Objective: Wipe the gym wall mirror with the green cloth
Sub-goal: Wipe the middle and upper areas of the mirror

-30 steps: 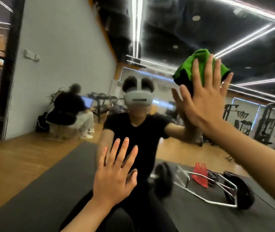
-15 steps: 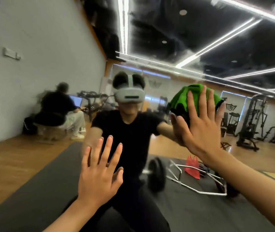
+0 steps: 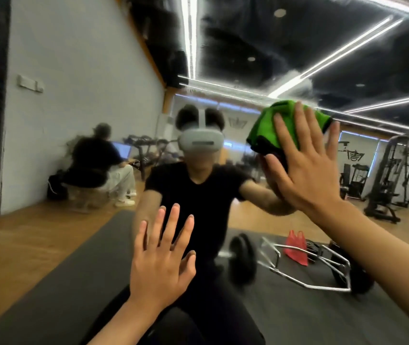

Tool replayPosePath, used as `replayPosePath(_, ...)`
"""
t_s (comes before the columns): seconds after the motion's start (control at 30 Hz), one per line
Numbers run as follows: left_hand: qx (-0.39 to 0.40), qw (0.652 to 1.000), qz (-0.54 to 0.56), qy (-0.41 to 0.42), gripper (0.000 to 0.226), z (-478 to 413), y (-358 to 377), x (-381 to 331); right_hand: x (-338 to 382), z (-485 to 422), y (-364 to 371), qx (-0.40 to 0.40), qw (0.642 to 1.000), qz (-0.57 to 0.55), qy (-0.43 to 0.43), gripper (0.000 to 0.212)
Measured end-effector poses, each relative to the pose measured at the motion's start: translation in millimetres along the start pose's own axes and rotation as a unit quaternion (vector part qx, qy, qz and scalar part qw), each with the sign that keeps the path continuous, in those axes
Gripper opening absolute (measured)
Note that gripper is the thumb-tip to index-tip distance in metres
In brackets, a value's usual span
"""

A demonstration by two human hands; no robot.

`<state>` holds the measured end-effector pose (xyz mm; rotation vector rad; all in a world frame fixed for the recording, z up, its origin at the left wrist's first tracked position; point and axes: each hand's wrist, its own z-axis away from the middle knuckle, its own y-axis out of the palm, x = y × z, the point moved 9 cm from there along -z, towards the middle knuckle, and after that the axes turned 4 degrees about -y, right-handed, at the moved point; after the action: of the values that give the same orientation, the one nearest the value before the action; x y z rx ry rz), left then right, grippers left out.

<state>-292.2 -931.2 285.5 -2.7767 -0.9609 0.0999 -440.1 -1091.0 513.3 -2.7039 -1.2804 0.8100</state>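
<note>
Fingers of the right hand: straight, slightly spread, laid flat and pointing upward, pressing rather than gripping. Between these fingers and the glass sits the green cloth, bunched into a pad. It lies under the upper half of the fingers and spills out beyond them upward and toward the thumb side, while the palm sits below the cloth's lower edge. The pad's long axis runs roughly crosswise to the fingers, so a sideways stroke would lead with its narrow end and a vertical stroke with its broad side. This is judged to be mid-wipe, with the cloth held to the mirror high on the pane, to the right of the person's own reflection. Fingers of the left hand: also straight and apart, flat toward the glass and holding nothing. This hand is well apart from the cloth, lower and to its left. The right hand is therefore the only one placed to drive the cloth, and the left appears to serve as a brace. Whether the left palm is in full contact cannot be told. The bar frame and red bag seen lower in the mirror are reflections only
</note>
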Motion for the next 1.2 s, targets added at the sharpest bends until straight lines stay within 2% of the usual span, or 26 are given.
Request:
replayPosePath(0.1, -0.001, 1.000, 0.009, 0.002, 0.075, 0.8, -0.1, 0.7, -35.2, 14.7, -2.2, -0.014, 0.992, -0.026, 0.122, 0.070)
replayPosePath(0.2, 0.001, 1.000, 0.007, 0.000, 0.076, -1.7, -0.3, 2.7, 1.2, 0.8, -3.4, -0.068, 0.972, -0.087, 0.209, 0.070)
replayPosePath(0.23, 0.003, 1.000, 0.010, 0.000, 0.075, -2.8, -0.5, 2.4, 21.6, -4.7, -1.8, -0.075, 0.973, -0.095, 0.194, 0.070)
replayPosePath(0.33, 0.008, 0.999, 0.034, 0.005, 0.071, -3.4, -3.8, 1.8, 73.2, -6.7, 6.5, -0.052, 0.994, -0.068, 0.071, 0.070)
replayPosePath(0.5, 0.010, 0.999, 0.047, 0.003, 0.069, -3.5, -2.7, 4.8, 76.0, 37.7, 17.8, -0.026, 0.998, -0.038, -0.029, 0.066)
replayPosePath(0.67, 0.008, 0.997, 0.070, 0.005, 0.071, -0.7, -4.0, 4.1, 45.8, 65.7, 18.4, 0.002, 0.999, -0.034, 0.005, 0.065)
replayPosePath(0.8, 0.011, 0.997, 0.080, 0.005, 0.074, -2.8, -4.6, 3.8, 45.2, 35.5, 15.0, -0.046, 0.989, -0.047, 0.130, 0.066)
replayPosePath(0.87, 0.014, 0.996, 0.084, 0.006, 0.073, -2.8, -4.3, 5.3, 65.4, 56.9, 22.3, -0.061, 0.984, -0.064, 0.157, 0.067)
replayPosePath(0.93, 0.018, 0.996, 0.087, 0.011, 0.074, -1.4, -3.6, 6.4, 98.0, 106.9, 40.8, -0.018, 0.989, -0.074, 0.124, 0.067)
replayPosePath(1.07, 0.023, 0.996, 0.088, 0.015, 0.075, -0.9, -3.2, 8.0, 133.1, 211.0, 65.5, 0.122, 0.991, -0.037, 0.044, 0.065)
replayPosePath(1.13, 0.022, 0.996, 0.085, 0.015, 0.075, -0.5, -3.8, 7.3, 125.0, 205.8, 61.2, 0.125, 0.991, -0.034, 0.012, 0.062)
replayPosePath(1.2, 0.021, 0.997, 0.077, 0.014, 0.074, -0.3, -3.6, 6.2, 111.0, 163.7, 48.6, 0.095, 0.995, -0.039, 0.018, 0.061)
